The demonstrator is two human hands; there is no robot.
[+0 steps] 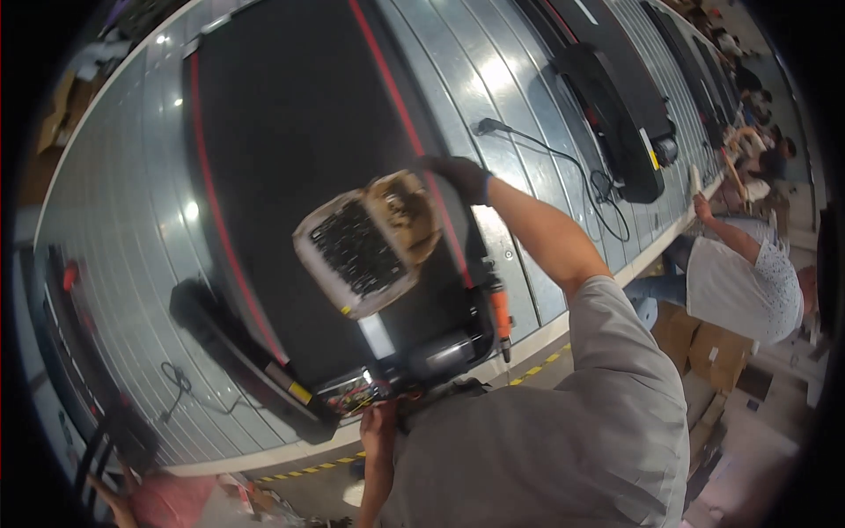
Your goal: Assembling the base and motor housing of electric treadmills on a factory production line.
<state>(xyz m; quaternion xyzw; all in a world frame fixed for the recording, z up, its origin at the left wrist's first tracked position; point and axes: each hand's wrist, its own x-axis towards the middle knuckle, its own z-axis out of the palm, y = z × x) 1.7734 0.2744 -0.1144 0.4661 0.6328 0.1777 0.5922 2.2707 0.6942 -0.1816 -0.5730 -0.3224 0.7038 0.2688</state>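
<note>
A walking-pad treadmill with a black belt (273, 106) and red side lines lies in front of me. On the belt stands an open box of black screws (356, 251); a small cardboard box (407, 211) with small parts sits against it. My right hand (458, 179), in a dark glove, reaches to the belt's right edge beside the cardboard box; its fingers are too dark to read. My left hand (378, 427) is at the near end, by the exposed wires (356, 396) and the motor (440, 354). Its fingers look curled, and what they hold is hidden.
An orange power screwdriver (500, 312) hangs at the treadmill's right. A black cover (246, 356) lies at the left. Further right are a power cord (563, 154) and another treadmill (616, 132) on the metal-slat line. A co-worker (739, 286) stands at the right.
</note>
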